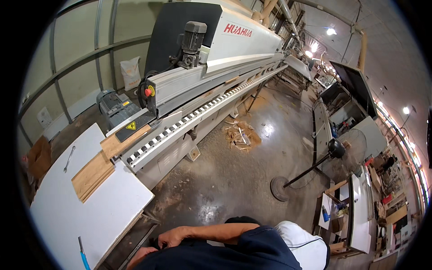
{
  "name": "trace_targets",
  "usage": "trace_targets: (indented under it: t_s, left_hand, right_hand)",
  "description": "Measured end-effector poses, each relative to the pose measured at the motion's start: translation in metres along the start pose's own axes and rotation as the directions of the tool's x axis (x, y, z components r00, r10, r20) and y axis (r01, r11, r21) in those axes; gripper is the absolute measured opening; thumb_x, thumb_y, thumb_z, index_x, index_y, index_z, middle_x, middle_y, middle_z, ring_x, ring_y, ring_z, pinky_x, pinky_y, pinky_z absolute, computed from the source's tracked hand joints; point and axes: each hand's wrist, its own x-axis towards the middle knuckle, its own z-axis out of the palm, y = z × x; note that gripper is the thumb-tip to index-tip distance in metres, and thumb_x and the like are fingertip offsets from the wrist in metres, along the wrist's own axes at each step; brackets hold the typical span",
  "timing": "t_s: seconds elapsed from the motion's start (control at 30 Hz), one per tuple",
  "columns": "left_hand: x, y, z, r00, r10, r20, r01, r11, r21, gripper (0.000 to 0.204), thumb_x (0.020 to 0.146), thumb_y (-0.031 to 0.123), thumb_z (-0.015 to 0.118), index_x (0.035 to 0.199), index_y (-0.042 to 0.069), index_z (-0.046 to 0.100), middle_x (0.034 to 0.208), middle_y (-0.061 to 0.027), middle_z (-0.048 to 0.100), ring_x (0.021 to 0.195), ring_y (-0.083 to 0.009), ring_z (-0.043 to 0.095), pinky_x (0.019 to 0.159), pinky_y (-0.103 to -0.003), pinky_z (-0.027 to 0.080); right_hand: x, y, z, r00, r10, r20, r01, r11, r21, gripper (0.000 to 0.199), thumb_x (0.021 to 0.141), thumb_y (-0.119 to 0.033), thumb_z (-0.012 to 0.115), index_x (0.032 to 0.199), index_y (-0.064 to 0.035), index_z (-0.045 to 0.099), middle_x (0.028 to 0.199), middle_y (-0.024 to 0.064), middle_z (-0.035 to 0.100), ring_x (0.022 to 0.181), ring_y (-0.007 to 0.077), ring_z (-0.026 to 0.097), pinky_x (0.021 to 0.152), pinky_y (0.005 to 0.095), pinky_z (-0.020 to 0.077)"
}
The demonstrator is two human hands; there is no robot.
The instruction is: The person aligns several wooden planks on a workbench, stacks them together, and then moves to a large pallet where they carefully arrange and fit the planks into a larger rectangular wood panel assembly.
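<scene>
Down at the lower edge of the head view, close against my dark blue top, I see my right hand [173,236] bent over a small dark thing [157,243], and my left hand [139,257] just below it; the hands are bunched together and partly cut off by the rim, so I cannot tell whether either is gripping or only resting there. The dark thing sits between them, just beside the near corner of the white desk [90,211]. My judgement is that this handling goes best kept low and close to the body, with elbows in and clear of the blue-handled tool [82,255] at the desk's near edge. Further up the desk lie stacked wood planks [92,175] and a wrench [69,158], well apart from the hands. On the long machine [252,49] beyond, a yellow triangular warning sign [131,126] sits on a black plate at the near end; above it is a red button [148,92] in a yellow ring; red lettering [237,30] marks the white hood. A white sack [131,72] leans by the wall; a brown cardboard box [39,157] stands at far left.
</scene>
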Motion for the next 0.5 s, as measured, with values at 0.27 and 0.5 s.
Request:
trace_targets:
  t_s: [0.27,0.5]
  left_hand:
    - [-0.009,0.002,0.001,0.998,-0.053,0.045,0.056,0.996,-0.064,0.022,0.082,0.01,0.063,0.099,-0.004,0.061,0.087,-0.0087,0.065,0.08,-0.0128,0.061,0.071,-0.025,0.046]
    - [-0.027,0.0,0.0,0.998,-0.031,0.059,0.037,0.994,-0.098,0.02,0.084,0.008,0.064,0.098,-0.005,0.06,0.088,-0.0062,0.064,0.081,-0.0091,0.058,0.071,-0.022,0.046]
  right_hand:
    - [0.014,-0.027,-0.01,0.901,0.3,0.312,-0.252,0.95,-0.187,0.026,0.078,-0.018,0.061,0.096,0.0002,0.067,0.078,0.0114,0.066,0.071,0.0193,0.062,0.059,0.0334,0.0472]
    - [0.036,-0.039,0.002,0.864,0.38,0.33,-0.316,0.92,-0.232,0.032,0.077,-0.018,0.058,0.103,0.0002,0.064,0.083,0.0112,0.065,0.071,0.0202,0.063,0.062,0.0318,0.0529]
